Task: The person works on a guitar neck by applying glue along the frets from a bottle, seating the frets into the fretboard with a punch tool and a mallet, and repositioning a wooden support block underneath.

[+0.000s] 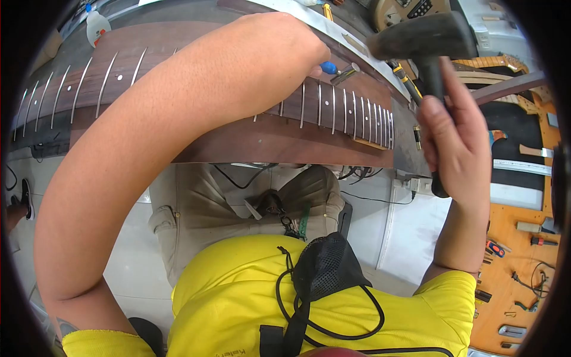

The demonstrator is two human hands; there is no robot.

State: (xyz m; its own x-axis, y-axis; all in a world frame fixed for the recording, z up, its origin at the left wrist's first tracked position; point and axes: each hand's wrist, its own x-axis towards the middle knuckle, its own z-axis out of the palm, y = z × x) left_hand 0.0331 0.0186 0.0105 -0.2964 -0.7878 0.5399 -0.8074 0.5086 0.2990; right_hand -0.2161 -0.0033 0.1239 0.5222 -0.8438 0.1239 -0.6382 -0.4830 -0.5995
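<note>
A dark wooden guitar fretboard (326, 106) with metal frets and pale dot inlays lies across the bench. My left hand (291, 47) is closed above it, seen from the back, with my forearm covering part of the board. From its thumb side sticks out a blue-handled tool (328, 67) with a shiny metal end, close over the upper frets; the grip itself is mostly hidden. My right hand (455, 128) is wrapped around the handle of a dark-headed hammer (422, 37). Slightly blurred, the hammer is raised to the right of the fretboard, apart from it.
A white bottle (97, 27) stands at the back left. Yellow-and-black tools (406, 80) lie near the bench's right end. On the right are guitar necks (496, 62), a steel ruler (522, 167) and an orange board (517, 268) with hand tools. Cables hang below the bench.
</note>
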